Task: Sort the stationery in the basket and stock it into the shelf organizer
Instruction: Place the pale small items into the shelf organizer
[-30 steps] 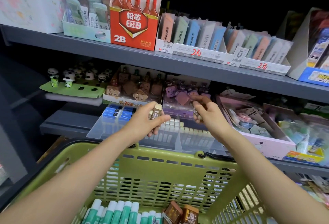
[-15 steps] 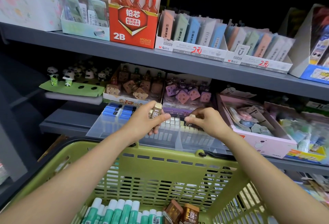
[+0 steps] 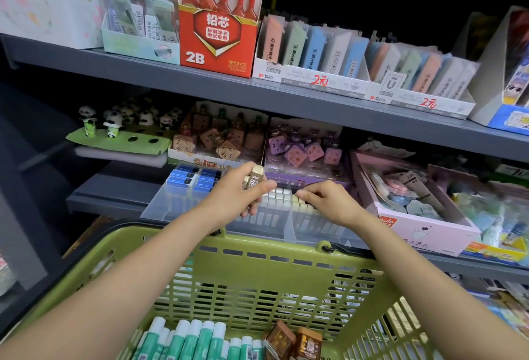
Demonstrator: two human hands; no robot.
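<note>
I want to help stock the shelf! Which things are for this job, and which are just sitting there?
For the job:
green basket
clear shelf organizer
eraser in the left hand
right hand on the erasers in the organizer
glue sticks

Just sitting there:
red 2B lead box
panda toys
pink box

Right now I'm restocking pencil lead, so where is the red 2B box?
The red 2B box stands on the top shelf, left of centre in the head view, between a pale green display box and a white tray of pastel cases.
</note>
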